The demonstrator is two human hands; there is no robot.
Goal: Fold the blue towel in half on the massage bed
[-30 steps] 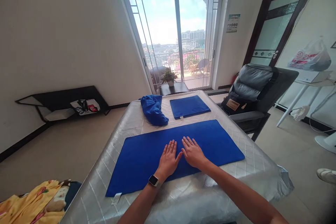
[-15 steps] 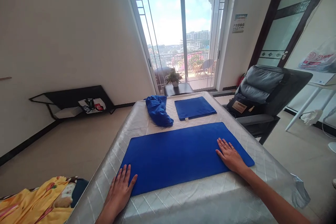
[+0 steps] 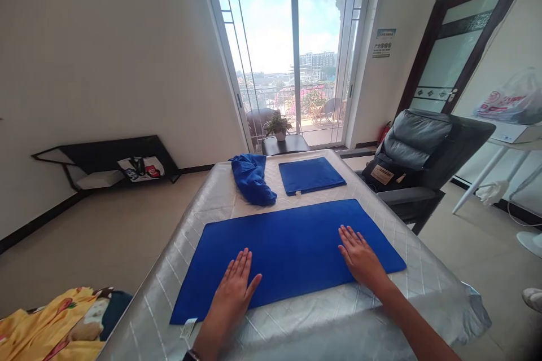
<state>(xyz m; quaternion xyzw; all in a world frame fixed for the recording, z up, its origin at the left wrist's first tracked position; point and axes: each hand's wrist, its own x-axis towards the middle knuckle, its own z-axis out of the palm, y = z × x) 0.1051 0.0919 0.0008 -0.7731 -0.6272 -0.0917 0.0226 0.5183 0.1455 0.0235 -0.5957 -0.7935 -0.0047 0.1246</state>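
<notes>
A flat blue cloth (image 3: pixel 288 242), rectangular and spread out, lies across the silver quilted cover (image 3: pixel 296 327) of the table-like surface. My left hand (image 3: pixel 235 287) rests palm down on its near left part, fingers stretched out. Toward the right end, my right hand (image 3: pixel 359 254) also lies flat on the cloth with the fingers extended. A white tag (image 3: pixel 188 328) sticks out at the near left corner. Farther back are a crumpled blue cloth (image 3: pixel 252 180) and a neatly folded blue cloth (image 3: pixel 312 175) with a small tag of its own.
To the right stands a grey recliner (image 3: pixel 423 135) with a black bag (image 3: pixel 383 172) on it. Yellow patterned fabric (image 3: pixel 51 324) lies at the lower left. A potted plant (image 3: pixel 279 126) sits on a dark chair by the sliding glass door. A low black rack (image 3: pixel 110 155) is along the left wall.
My left hand has moved right from the cloth's left edge toward its middle, uncovering the tagged corner. My right hand has shifted slightly left. Both stay flat.
</notes>
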